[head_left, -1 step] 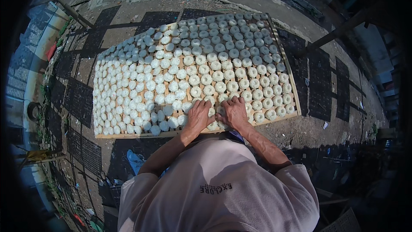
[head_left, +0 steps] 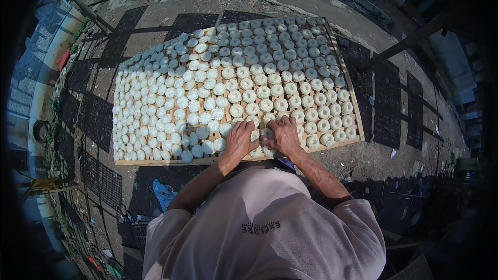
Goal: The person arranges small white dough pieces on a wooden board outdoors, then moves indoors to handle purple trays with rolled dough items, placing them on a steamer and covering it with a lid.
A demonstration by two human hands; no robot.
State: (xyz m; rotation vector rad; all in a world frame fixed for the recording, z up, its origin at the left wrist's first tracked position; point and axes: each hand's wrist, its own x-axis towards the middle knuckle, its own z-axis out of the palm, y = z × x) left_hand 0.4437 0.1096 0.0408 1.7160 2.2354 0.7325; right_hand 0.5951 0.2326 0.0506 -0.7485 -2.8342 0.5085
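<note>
A slatted wooden rack (head_left: 155,163) in front of me carries many round white cakes, set out in rows. Those on the right, such as one ring-shaped cake (head_left: 327,139), have a dimple in the middle; those on the left look flatter and rougher on top. At the rack's near edge, my left hand (head_left: 239,140) is curled with thumb and fingers around a round white cake (head_left: 254,135). Close beside it, my right hand (head_left: 284,137) bends its fingers and thumb around another white cake (head_left: 267,133). My fingers partly cover both cakes, which stay at rack level.
Dark mesh panels (head_left: 384,103) lie on the ground on both sides of the rack. A wooden post (head_left: 410,41) slants in at the right. Blue plastic (head_left: 163,194) lies near my left elbow, and a tyre (head_left: 40,131) rests at the far left.
</note>
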